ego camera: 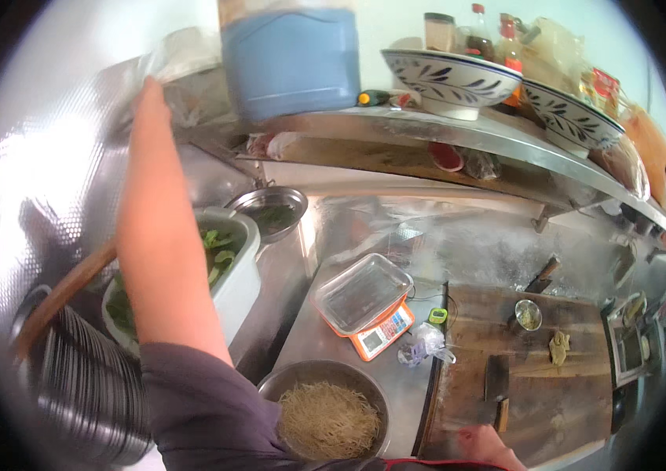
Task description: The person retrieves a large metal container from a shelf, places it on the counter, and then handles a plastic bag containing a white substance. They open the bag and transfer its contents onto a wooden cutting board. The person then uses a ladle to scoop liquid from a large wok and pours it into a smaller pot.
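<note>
My left arm stretches up across the left side, and my left hand (153, 97) is at a clear plastic bag (188, 50) at the shelf's left end. The fingers are too hidden to show a grip. Low in the picture, my right hand (486, 444) is blurred near the front edge of a wooden cutting board (551, 406); its fingers are unclear. On that board lie a cleaver (497, 377), a small metal bowl (528, 315) of chopped bits and a crumpled yellowish cloth (558, 347). A steel basin (383, 406) of thin pale noodles stands left of the board.
Under my left arm sits a plastic tub (244, 282) of leafy greens, with a steel bowl (271, 235) behind. A wooden handle (68, 288) slants above stacked metal ware (94, 382). An orange scale (383, 332) carries a tray (362, 294). Overhead, a shelf (368, 120) holds a blue jug (292, 65) and patterned bowls (451, 82).
</note>
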`<state>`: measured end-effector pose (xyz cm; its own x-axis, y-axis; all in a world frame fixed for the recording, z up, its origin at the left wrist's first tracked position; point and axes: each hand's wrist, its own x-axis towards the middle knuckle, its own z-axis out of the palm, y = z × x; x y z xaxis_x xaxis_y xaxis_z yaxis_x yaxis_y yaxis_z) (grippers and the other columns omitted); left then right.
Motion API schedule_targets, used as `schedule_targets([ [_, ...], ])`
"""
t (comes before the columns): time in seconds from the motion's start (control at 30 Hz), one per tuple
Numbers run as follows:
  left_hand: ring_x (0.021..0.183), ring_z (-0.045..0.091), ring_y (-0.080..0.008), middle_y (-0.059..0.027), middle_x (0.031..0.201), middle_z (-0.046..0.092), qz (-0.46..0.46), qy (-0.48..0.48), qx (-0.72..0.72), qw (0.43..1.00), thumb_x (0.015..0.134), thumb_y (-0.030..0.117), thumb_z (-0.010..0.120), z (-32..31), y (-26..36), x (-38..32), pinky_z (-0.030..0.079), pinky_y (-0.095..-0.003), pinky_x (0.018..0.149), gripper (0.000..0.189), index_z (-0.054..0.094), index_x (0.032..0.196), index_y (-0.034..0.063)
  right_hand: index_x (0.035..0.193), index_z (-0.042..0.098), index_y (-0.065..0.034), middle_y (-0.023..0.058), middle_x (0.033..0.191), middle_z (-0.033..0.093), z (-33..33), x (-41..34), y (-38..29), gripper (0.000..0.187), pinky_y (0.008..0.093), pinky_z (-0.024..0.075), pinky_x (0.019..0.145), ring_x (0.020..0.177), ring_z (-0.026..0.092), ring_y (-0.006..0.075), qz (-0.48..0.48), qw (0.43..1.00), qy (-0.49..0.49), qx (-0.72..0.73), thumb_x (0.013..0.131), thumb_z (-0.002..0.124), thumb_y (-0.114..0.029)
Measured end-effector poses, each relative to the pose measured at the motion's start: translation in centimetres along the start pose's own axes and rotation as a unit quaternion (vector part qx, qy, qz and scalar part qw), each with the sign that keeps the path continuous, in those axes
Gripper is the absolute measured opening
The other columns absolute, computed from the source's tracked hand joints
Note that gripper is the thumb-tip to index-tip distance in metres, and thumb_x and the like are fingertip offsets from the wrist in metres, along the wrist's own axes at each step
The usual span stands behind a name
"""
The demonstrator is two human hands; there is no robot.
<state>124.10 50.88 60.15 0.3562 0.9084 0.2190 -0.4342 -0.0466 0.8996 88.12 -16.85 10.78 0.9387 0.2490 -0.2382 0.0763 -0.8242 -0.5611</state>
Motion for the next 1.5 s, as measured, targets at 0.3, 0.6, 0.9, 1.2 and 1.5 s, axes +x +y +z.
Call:
schedule_targets([
  [0.3,0.077,0.052,-0.0256,-0.0109,0.099,0.057,0.090,-0.123,0.083,0.985,0.089,0.034,0.060,2.7,-3.4,0.6,0.043,-0.0415,0.063,0.037,0.060,0.115,0.0074,0.084,0.063,-0.0087,0.0214,0.083,0.066,2.7,-0.2,1.8,0.021,0.0542,0.0502,0.070,0.079,0.063,0.0443,0.039,0.998,-0.018,-0.047,0.089,0.054,-0.027],
  [0.6,0.084,0.053,-0.0284,-0.0112,0.106,0.057,0.099,-0.124,0.086,0.984,0.089,0.036,0.059,3.2,-4.6,-1.9,0.044,-0.0453,0.068,0.042,0.056,0.121,0.0091,0.104,0.067,-0.0096,0.0181,0.094,0.069,3.1,0.1,2.3,0.024,0.0495,0.0526,0.079,0.091,0.066,0.0392,0.047,0.998,-0.036,-0.023,0.090,0.055,-0.025],
  [0.9,0.092,0.054,-0.0312,-0.0115,0.113,0.056,0.115,-0.118,0.080,0.983,0.090,0.039,0.058,1.2,-4.4,-5.7,0.046,-0.0492,0.072,0.047,0.052,0.127,0.0108,0.102,0.066,-0.0078,0.0173,0.092,0.068,4.6,0.4,3.0,0.024,0.0495,0.0532,0.078,0.091,0.066,0.0392,-0.003,0.999,-0.027,-0.036,0.091,0.055,-0.025],
  [1.2,0.099,0.055,-0.0340,-0.0118,0.119,0.056,0.129,-0.106,0.069,0.984,0.090,0.041,0.057,-2.2,-2.7,-10.3,0.047,-0.0531,0.077,0.053,0.048,0.133,0.0125,0.101,0.067,-0.0081,0.0161,0.096,0.069,3.3,-1.1,4.9,0.021,0.0491,0.0538,0.078,0.092,0.066,0.0375,-0.005,1.000,0.011,-0.025,0.089,0.056,-0.022],
  [1.5,0.106,0.055,-0.0368,-0.0121,0.126,0.055,0.167,-0.108,0.015,0.980,0.090,0.043,0.057,-8.8,1.2,-21.3,0.048,-0.0570,0.081,0.058,0.044,0.139,0.0143,0.096,0.068,-0.0071,0.0177,0.091,0.069,0.6,-1.3,6.1,0.021,0.0481,0.0536,0.079,0.090,0.067,0.0383,-0.056,0.995,0.080,0.019,0.088,0.057,-0.023],
])
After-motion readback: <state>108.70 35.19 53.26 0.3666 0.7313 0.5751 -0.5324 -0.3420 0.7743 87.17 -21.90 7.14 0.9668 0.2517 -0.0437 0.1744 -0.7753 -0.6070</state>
